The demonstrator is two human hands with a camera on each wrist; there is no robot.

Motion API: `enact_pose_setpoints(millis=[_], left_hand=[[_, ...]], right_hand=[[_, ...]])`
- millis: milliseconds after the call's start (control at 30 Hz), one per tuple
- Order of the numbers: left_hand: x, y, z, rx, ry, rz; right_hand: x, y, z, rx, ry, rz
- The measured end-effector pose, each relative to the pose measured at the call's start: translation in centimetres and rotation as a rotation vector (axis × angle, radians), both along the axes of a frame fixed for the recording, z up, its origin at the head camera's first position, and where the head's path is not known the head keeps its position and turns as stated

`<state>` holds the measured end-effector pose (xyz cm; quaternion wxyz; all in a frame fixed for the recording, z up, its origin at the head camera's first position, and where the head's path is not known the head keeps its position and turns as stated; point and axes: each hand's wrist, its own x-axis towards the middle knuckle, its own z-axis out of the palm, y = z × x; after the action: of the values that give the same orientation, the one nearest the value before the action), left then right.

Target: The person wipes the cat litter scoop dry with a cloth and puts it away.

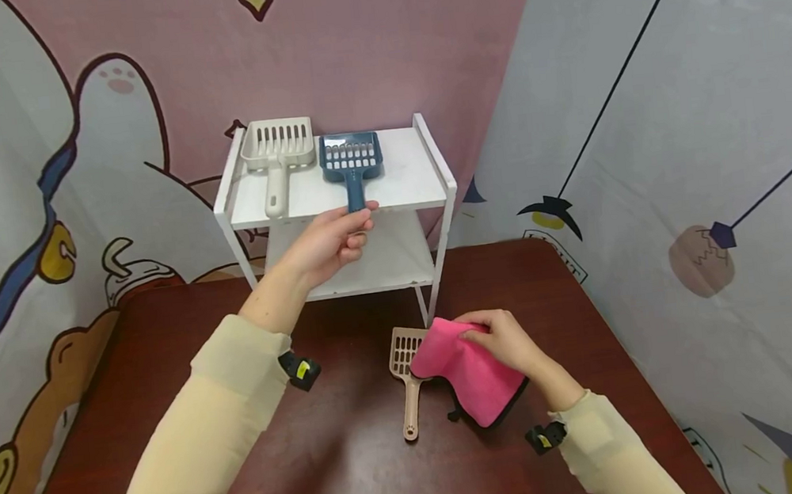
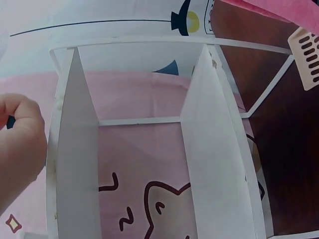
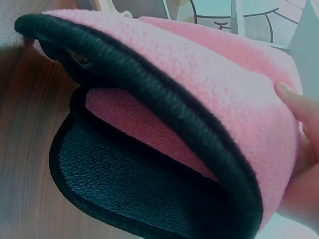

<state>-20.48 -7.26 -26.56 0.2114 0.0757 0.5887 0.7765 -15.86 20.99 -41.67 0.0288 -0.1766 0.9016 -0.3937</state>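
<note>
One cream scoop point(image 1: 277, 163) lies untouched on top of the white rack point(image 1: 410, 170); beside it, the left hand point(image 1: 327, 246) pinches the blue scoop point(image 1: 352, 173) by its handle, though whether that scoop rests on the rack is unclear. The right hand point(image 1: 508, 341) grips the pink cloth point(image 1: 472, 371), which partly hides the tan scoop point(image 1: 411, 393) on the worktop point(image 1: 514, 279), so the work looks part done, with the tan scoop apparently still to be dealt with.

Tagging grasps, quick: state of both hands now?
Left hand: pinching the slotted blue plastic scoop by its handle.
Right hand: holding the pink dark-edged fabric cloth.
</note>
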Motion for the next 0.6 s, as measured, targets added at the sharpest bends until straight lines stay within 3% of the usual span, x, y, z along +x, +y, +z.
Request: enact_pose_setpoints(millis=[267, 600], left_hand=[[-0.34, 0.42, -0.02, 0.082, -0.046, 0.061], [-0.58, 0.76, -0.07, 0.099, -0.069, 0.103]], right_hand=[[-0.02, 0.12, 0.01, 0.009, 0.021, 0.014], [-0.08, 0.25, -0.11, 0.006, 0.026, 0.019]])
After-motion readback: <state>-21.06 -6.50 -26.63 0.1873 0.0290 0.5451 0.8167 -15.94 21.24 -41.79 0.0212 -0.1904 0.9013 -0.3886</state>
